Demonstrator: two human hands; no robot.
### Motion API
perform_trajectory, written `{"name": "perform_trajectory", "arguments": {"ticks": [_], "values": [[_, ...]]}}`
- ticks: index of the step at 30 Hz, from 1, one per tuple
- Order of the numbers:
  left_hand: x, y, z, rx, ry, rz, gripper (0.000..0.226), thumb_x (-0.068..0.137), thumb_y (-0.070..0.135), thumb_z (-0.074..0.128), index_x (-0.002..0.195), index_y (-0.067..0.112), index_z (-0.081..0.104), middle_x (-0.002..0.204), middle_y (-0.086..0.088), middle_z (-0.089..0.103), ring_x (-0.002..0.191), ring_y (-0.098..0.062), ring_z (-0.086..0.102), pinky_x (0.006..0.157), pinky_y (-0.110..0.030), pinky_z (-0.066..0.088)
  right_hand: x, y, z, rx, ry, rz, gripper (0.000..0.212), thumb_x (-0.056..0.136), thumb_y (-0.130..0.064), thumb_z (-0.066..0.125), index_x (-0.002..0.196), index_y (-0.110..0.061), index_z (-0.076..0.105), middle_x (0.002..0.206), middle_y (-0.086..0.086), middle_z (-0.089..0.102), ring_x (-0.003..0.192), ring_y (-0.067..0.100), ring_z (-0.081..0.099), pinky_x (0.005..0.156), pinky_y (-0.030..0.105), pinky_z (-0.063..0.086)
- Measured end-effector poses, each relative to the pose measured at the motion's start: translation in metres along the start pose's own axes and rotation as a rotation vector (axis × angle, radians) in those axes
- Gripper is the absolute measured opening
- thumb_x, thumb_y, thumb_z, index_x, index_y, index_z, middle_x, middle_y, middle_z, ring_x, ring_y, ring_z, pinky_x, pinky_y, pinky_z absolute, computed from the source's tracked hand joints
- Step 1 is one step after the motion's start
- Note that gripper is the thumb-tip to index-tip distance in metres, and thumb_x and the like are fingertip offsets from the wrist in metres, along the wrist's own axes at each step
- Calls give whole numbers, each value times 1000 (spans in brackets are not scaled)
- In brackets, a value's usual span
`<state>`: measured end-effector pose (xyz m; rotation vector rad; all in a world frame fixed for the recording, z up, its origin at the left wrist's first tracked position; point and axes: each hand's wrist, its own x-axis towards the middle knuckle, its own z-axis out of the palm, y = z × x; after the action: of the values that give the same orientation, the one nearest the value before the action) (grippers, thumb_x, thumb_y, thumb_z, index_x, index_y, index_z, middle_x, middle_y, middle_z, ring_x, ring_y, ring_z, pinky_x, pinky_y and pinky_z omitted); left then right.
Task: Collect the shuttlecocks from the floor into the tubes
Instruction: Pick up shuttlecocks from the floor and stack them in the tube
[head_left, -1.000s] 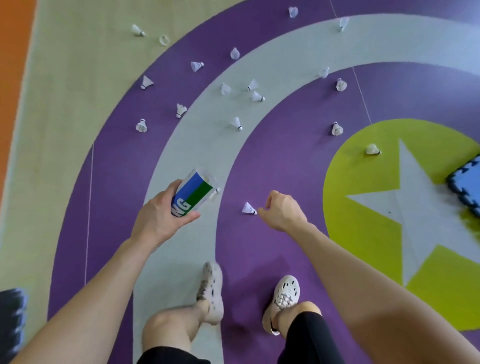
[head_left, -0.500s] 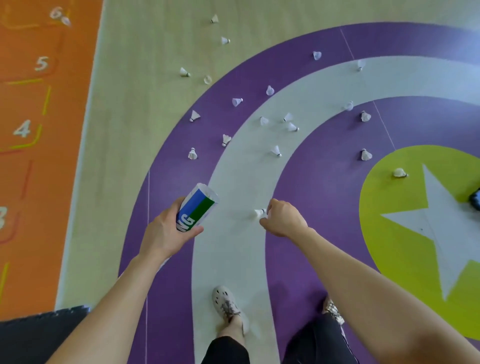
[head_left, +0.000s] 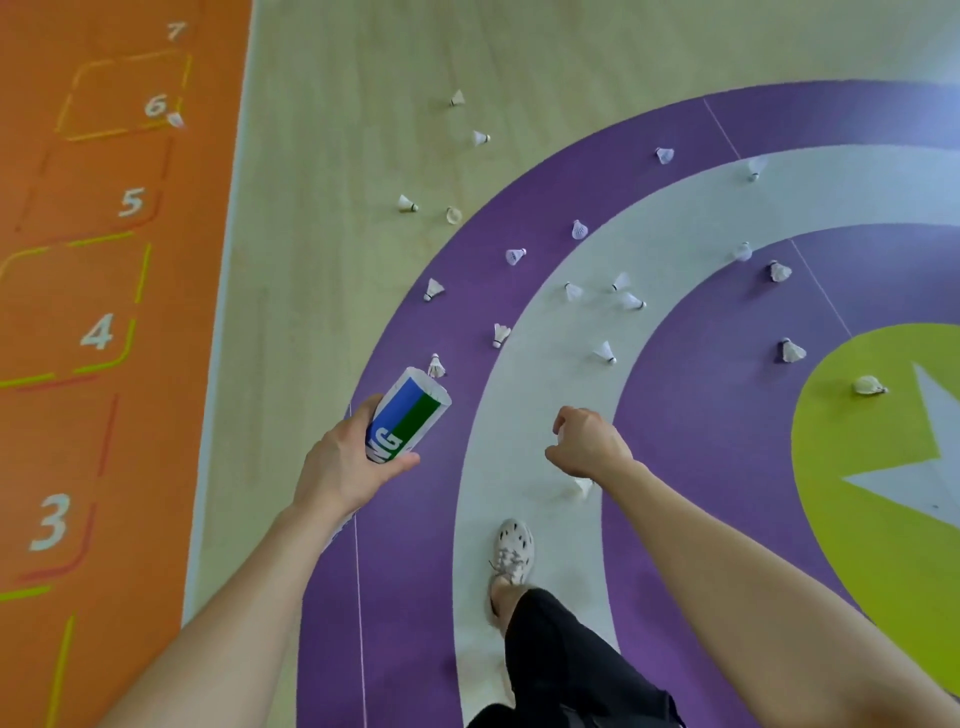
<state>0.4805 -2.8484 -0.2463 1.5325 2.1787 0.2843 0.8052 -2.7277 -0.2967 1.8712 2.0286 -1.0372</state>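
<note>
Left hand (head_left: 345, 470): wrapped round blue-green tube (head_left: 408, 418), open mouth tilted up and away; right hand (head_left: 589, 441): curled shut, a white shuttlecock (head_left: 582, 487) glimpsed beneath the wrist, whether gripped cannot be told. Roughly twenty shuttlecocks scattered ahead across purple and pale arcs of floor (head_left: 701, 415); nearest one (head_left: 436, 366) just beyond the tube mouth. Advice: bring tube mouth toward right hand; feed cork end first; keep tube tilted upward against spilling.

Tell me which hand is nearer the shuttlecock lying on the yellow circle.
Right. The right hand is over the white band, with the inner purple band between it and that shuttlecock. The left hand, holding the tube, is farther away, beyond the right hand.
</note>
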Motion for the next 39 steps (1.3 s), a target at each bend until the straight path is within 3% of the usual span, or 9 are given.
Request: {"name": "perform_trajectory", "arguments": {"ticks": [4, 11, 15, 18, 21, 23, 28, 36, 39], "values": [[71, -6, -8, 15, -47, 75, 86, 80, 73, 81, 151, 47, 40, 111, 16, 71, 96, -16, 71, 78, -38, 59, 43, -23, -7, 74, 25, 54, 35, 80, -16, 65, 115, -19, 62, 112, -1, 61, 86, 22, 63, 57, 28, 44], [179, 0, 3, 62, -214, 265, 92, 76, 78, 79, 153, 47, 39, 111, 14, 71, 97, -19, 71, 80, -41, 61, 72, -32, -2, 205, 106, 200, 39, 85, -10, 57, 122, -19, 65, 121, 0, 58, 99, 22, 55, 75, 31, 45], [234, 10, 17, 130, -341, 412, 93, 78, 75, 81, 156, 47, 38, 114, 7, 70, 104, -24, 70, 83, -42, 60, 72, -29, 25, 290, 160, 354, 42, 83, -5, 54, 119, -21, 69, 124, 0, 61, 118, 24, 55, 83, 33, 48], [265, 13, 36, 174, -438, 522, 96, 77, 77, 80, 157, 49, 36, 119, 6, 70, 108, -26, 70, 85, -44, 61, 70, -31, 55, 363, 210, 529, 38, 81, -7, 55, 111, -22, 72, 121, 2, 63, 119, 27, 57, 92, 39, 53], [284, 13, 61, 177, -532, 603, 97, 73, 81, 79, 156, 54, 35, 116, 9, 69, 104, -24, 69, 85, -48, 63, 70, -33, 90, 473, 260, 707, 27, 79, -10, 54, 94, -25, 72, 110, 5, 66, 106, 31, 62, 81, 35, 51], [289, 12, 80, 198, -580, 664, 95, 73, 80, 80, 154, 55, 38, 110, 9, 69, 100, -23, 69, 84, -48, 62, 70, -34, 115, 560, 274, 812, 41, 82, -12, 54, 114, -23, 76, 118, 6, 72, 107, 32, 68, 81, 33, 53], [296, 10, 146, 243, -629, 751, 87, 73, 77, 81, 148, 54, 43, 105, 9, 69, 97, -24, 70, 83, -45, 60, 88, -17, 178, 789, 345, 942, 34, 90, -16, 57, 114, -25, 80, 118, 4, 77, 112, 27, 70, 98, 35, 56], [321, -6, 323, 199, -572, 870, 85, 75, 75, 83, 148, 52, 44, 104, 14, 71, 95, -25, 70, 80, -42, 59, 185, 75, 308, 1093, 562, 1195, 14, 87, -36, 71, 85, -24, 79, 81, -1, 75, 82, 25, 74, 80, 36, 63], [339, -18, 393, 189, -555, 920, 83, 74, 72, 85, 146, 55, 46, 102, 16, 73, 93, -24, 71, 80, -42, 60, 239, 116, 362, 1189, 611, 1269, 15, 86, -32, 71, 89, -22, 82, 81, 2, 74, 83, 26, 73, 81, 35, 62]]}}
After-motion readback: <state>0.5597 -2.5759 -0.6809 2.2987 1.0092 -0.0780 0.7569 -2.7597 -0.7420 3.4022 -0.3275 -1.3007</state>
